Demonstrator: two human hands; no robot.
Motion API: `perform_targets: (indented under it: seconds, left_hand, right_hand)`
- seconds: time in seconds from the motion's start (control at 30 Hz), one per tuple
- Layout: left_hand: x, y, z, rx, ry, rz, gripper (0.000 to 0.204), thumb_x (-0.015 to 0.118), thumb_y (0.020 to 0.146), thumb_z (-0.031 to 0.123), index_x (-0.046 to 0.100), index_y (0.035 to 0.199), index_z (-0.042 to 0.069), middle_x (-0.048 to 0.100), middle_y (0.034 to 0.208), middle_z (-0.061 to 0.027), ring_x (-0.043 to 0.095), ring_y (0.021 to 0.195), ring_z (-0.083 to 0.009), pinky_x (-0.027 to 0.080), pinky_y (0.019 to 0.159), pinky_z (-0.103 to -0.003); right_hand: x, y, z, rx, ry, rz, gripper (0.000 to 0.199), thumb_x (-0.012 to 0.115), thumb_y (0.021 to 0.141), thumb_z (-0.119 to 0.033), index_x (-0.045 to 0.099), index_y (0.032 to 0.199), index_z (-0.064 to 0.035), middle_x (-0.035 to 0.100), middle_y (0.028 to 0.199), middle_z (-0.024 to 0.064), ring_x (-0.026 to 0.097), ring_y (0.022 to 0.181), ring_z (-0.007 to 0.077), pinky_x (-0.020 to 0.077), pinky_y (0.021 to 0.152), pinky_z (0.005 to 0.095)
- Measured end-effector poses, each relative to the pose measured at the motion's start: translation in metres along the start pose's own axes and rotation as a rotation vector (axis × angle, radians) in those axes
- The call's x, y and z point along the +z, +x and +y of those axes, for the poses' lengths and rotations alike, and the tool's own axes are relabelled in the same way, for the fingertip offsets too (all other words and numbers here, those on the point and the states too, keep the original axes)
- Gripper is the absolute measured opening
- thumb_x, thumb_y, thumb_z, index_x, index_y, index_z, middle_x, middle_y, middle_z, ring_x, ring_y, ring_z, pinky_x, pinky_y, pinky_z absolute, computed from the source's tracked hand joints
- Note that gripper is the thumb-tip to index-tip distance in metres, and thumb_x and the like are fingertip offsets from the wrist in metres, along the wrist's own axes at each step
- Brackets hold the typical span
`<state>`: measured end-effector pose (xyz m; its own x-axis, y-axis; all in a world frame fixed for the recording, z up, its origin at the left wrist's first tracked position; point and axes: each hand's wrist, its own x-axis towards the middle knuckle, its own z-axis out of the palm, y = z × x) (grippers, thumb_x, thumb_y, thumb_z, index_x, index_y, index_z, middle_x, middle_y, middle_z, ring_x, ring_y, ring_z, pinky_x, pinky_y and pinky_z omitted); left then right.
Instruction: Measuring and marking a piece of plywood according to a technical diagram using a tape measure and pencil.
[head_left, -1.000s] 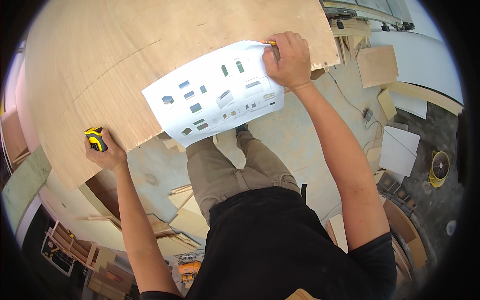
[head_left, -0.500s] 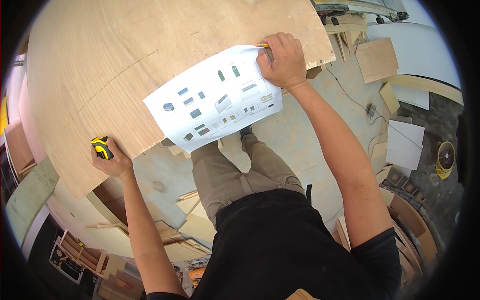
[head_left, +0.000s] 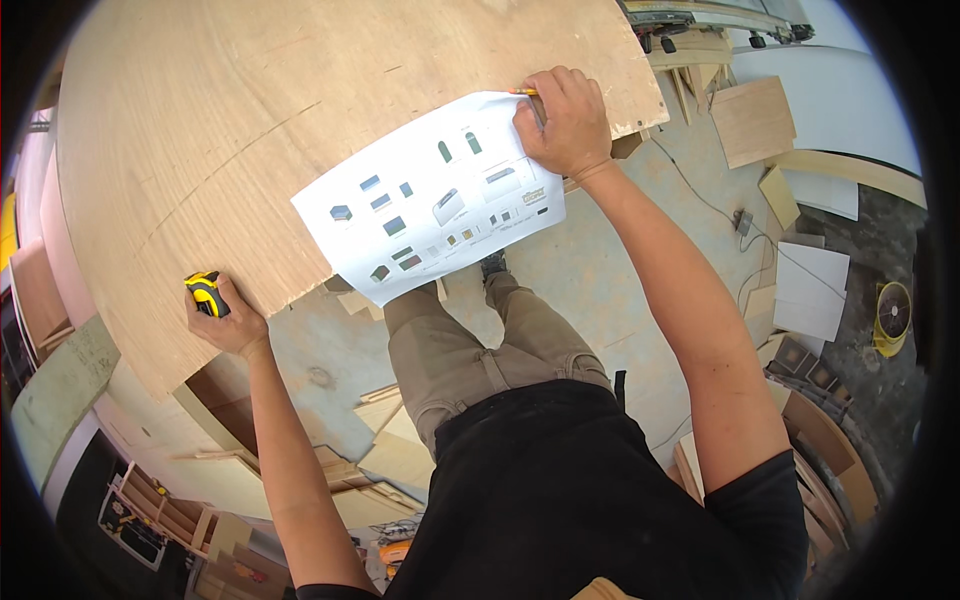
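Note:
A large plywood sheet (head_left: 230, 110) lies before me, with a curved dark line across its face. At its near left corner my left hand (head_left: 230, 318) is closed round a yellow-and-black tape measure (head_left: 207, 294) resting on the wood. My right hand (head_left: 568, 122) rests on the far right corner of a white paper sheet (head_left: 430, 200) printed with small pictures. Its fingers are curled round a pencil (head_left: 523, 92) whose orange end sticks out to the left. The paper lies partly on the plywood, its near edge hanging over my legs.
Loose board offcuts (head_left: 752, 122) lie on the floor at right, where a black cable (head_left: 690, 183) runs. A yellow round fan (head_left: 891, 312) stands farther right. More wood pieces (head_left: 385, 495) are stacked by my left side. Metal rails (head_left: 715, 18) sit at the far right.
The view has shifted very slightly. Both hands, the tape measure and the paper keep their places on the plywood.

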<state>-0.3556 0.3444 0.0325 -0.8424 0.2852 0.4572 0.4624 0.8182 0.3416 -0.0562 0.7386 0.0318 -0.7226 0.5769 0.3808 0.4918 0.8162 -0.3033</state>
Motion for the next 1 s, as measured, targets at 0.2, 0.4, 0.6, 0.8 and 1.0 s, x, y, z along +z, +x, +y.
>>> perform_targets:
  seconds: [0.2,0.4,0.6,0.8,1.0]
  left_hand:
    - [0.0006,0.0012,0.0019,-0.013,-0.018,-0.003,0.067,0.070,0.088,0.042,0.049,0.132,-0.004,0.051,0.127,-0.0200,0.047,0.119,-0.0346,0.042,0.101,-0.044]
    - [-0.0002,0.0004,-0.0015,-0.021,0.009,-0.012,0.066,0.070,0.088,0.041,0.049,0.132,-0.004,0.051,0.128,-0.0195,0.046,0.121,-0.0341,0.042,0.102,-0.043]
    - [-0.0005,0.0007,-0.0011,-0.015,0.007,-0.024,0.069,0.069,0.087,0.044,0.047,0.134,-0.002,0.048,0.129,-0.0205,0.046,0.121,-0.0347,0.041,0.102,-0.043]
    - [-0.0002,0.0007,0.0005,-0.056,-0.006,-0.026,0.069,0.069,0.088,0.044,0.047,0.134,-0.002,0.048,0.128,-0.0202,0.047,0.121,-0.0345,0.041,0.102,-0.043]
    - [-0.0004,0.0006,0.0009,-0.035,0.000,-0.009,0.066,0.070,0.088,0.041,0.049,0.133,-0.002,0.051,0.128,-0.0189,0.046,0.120,-0.0339,0.042,0.102,-0.044]
  right_hand:
    - [-0.0016,0.0007,-0.0007,0.007,-0.005,-0.006,0.024,0.061,0.077,-0.024,0.064,0.095,-0.0091,0.060,0.090,0.0081,0.055,0.086,0.0256,0.0414,0.080,0.0395]
    - [-0.0026,0.0005,-0.0026,0.029,-0.004,-0.024,0.024,0.061,0.077,-0.025,0.064,0.095,-0.0092,0.059,0.090,0.0082,0.055,0.086,0.0263,0.0410,0.081,0.0398]
    - [-0.0027,0.0003,-0.0011,0.023,0.002,-0.017,0.024,0.061,0.077,-0.024,0.064,0.095,-0.0088,0.060,0.090,0.0084,0.055,0.086,0.0265,0.0412,0.081,0.0397]
    - [-0.0030,0.0015,-0.0022,0.019,-0.008,-0.020,0.025,0.061,0.077,-0.024,0.064,0.095,-0.0078,0.060,0.089,0.0088,0.055,0.085,0.0261,0.0415,0.080,0.0395]
    - [-0.0030,0.0006,-0.0024,0.024,-0.011,-0.020,0.025,0.061,0.077,-0.024,0.064,0.095,-0.0079,0.060,0.090,0.0088,0.055,0.086,0.0262,0.0416,0.081,0.0396]
